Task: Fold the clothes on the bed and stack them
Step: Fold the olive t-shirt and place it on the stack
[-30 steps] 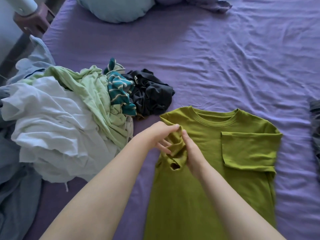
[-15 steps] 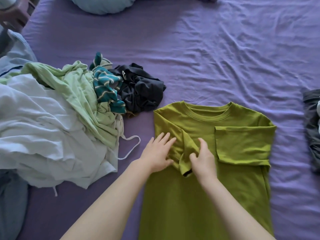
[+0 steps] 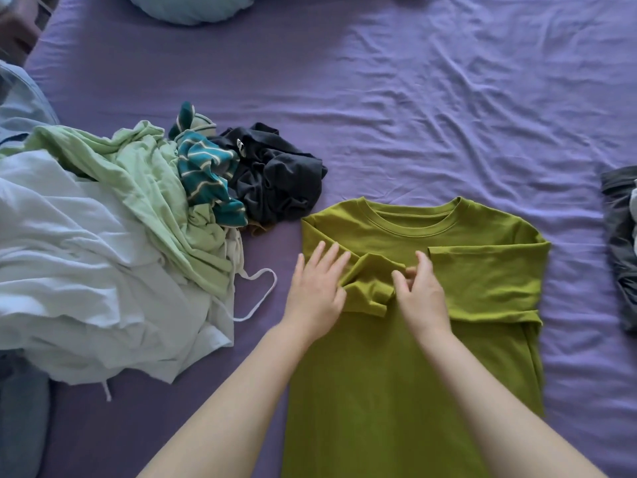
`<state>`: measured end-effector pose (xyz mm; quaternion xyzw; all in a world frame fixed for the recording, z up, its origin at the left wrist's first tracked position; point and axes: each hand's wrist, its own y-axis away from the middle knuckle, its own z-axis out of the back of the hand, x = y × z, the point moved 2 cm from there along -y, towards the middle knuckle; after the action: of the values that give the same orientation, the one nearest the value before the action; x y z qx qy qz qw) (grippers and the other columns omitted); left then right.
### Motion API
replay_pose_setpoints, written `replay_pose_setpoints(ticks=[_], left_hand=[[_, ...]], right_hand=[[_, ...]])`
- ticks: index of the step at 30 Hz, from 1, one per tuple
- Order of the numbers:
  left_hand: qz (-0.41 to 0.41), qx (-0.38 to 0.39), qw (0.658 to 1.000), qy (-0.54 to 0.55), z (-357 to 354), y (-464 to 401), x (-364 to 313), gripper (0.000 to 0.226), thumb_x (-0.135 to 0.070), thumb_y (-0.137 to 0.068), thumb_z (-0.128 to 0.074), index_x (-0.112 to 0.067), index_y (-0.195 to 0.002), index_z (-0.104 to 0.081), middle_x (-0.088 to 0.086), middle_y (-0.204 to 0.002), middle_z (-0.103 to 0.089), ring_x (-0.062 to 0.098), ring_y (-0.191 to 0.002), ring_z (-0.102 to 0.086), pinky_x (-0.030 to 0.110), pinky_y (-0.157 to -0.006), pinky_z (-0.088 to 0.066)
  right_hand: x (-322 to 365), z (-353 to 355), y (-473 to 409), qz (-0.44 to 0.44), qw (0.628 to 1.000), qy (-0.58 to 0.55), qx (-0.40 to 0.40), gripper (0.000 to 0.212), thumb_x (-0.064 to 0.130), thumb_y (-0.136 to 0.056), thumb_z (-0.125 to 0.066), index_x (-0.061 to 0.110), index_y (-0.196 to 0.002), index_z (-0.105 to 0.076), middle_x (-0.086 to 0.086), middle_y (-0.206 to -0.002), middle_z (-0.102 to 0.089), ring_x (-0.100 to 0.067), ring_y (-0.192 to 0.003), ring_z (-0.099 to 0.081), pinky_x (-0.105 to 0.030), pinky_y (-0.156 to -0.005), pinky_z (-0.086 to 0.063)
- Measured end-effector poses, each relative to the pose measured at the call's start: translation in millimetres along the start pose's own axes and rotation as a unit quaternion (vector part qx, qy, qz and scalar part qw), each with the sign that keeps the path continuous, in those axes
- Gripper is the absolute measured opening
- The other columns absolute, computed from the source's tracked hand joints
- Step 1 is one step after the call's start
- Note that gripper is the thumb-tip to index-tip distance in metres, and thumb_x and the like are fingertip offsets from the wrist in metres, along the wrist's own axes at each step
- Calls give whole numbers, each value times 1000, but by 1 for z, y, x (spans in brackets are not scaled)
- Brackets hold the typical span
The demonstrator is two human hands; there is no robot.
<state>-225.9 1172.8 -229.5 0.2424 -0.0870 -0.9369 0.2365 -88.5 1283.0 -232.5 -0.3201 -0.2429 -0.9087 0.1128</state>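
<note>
lying flat on the purple bed [image 3: 413,98]: green shirt [image 3: 396,374], near the messy pile of clothes [image 3: 103,236]. pressing down on the shirt's side, fingers straight: left hand [image 3: 315,291]. pinching the bunched-up sleeve [image 3: 370,284] with curled fingers: right hand [image 3: 422,291].

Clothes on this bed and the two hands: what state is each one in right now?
Olive T-shirt: flat, both sleeves folded in, one bunched.
Left hand: flat, pressing the shirt.
Right hand: fingers on the bunched sleeve.
Clothes pile: unfolded, heaped.
Black garment: crumpled.
Dark clothes: at the right edge, state unclear.
</note>
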Motion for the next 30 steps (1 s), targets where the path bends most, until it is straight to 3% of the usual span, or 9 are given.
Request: replay_pose_setpoints(ticks=[3, 8, 12, 16, 19, 21, 24, 27, 30], left_hand=[[-19, 13, 998, -65, 7, -40, 9, 66, 1, -90, -42, -20, -150, -24, 1, -158, -22, 18, -147, -10, 37, -118, -9], [-50, 11, 981, -188, 10, -71, 22, 39, -17, -95, -49, -20, -133, -48, 8, -131, -47, 27, -124, -38, 34, -100, -31], [22, -71, 986, -150, 23, -72, 29, 19, -23, -94, -52, -16, -108, -63, 7, -114, -55, 28, -113, -42, 34, -87, -32], [130, -148, 973, -124, 29, -57, 26, 20, -16, -89, -55, -17, -108, -62, 8, -121, -51, 30, -117, -41, 37, -93, -31], [6, -240, 969, -56, 19, -37, -3, 31, 2, -66, -66, -11, -95, -69, 14, -101, -61, 36, -97, -59, 41, -80, -47], [-98, -191, 976, -41, -5, -23, -23, 30, -1, -71, -62, -8, -100, -69, 16, -99, -64, 36, -93, -62, 43, -74, -53], [-24, 29, 994, -102, -47, -10, -18, 55, -44, -100, -30, -21, -150, -27, 9, -158, -21, 28, -146, -16, 49, -118, -14], [-3, 46, 977, -211, -61, -5, 8, 73, -69, -85, 3, -32, -146, 18, -5, -157, 22, 22, -146, 19, 52, -112, 17], [26, 47, 968, -244, -57, -8, 18, 77, -74, -75, 13, -34, -139, 27, -4, -154, 29, 23, -144, 23, 57, -108, 22]], right_hand=[[-2, -19, 18, -16, 999, 26, 12, 71, 39, -93, -55, 13, -148, -18, -11, -130, -54, -30, -115, -54, -41, -95, -42], [1, -31, 30, 17, 998, -52, -30, 71, 9, -87, -61, 16, -148, -26, -4, -107, -54, -22, -104, -51, -34, -95, -39], [2, -22, 32, 40, 985, -134, -101, 59, 2, -86, -58, 16, -140, -38, -1, -100, -46, -4, -84, -41, -12, -75, -31], [-5, -15, 25, 46, 990, -80, -110, 59, 5, -86, -61, 16, -140, -40, -3, -112, -44, -14, -88, -48, -24, -81, -41], [-11, -16, 24, 70, 994, -47, -63, 63, 2, -86, -63, 14, -142, -38, -9, -138, -36, -22, -108, -52, -33, -99, -41], [-16, -21, 25, 85, 995, 24, -55, 62, 4, -85, -62, 15, -142, -40, -12, -148, -29, -28, -125, -43, -39, -106, -36], [-24, -24, 28, 106, 980, 165, -42, 50, 15, -90, -60, 20, -139, -48, -13, -154, -25, -31, -133, -33, -42, -106, -30], [-33, -18, 34, 162, 961, 221, -28, 49, 19, -89, -63, 18, -137, -50, -16, -152, -30, -35, -132, -38, -46, -100, -36], [-51, -7, 50, 229, 937, 262, 18, 57, 17, -89, -63, 19, -142, -42, -17, -153, -27, -34, -136, -34, -47, -102, -37]])
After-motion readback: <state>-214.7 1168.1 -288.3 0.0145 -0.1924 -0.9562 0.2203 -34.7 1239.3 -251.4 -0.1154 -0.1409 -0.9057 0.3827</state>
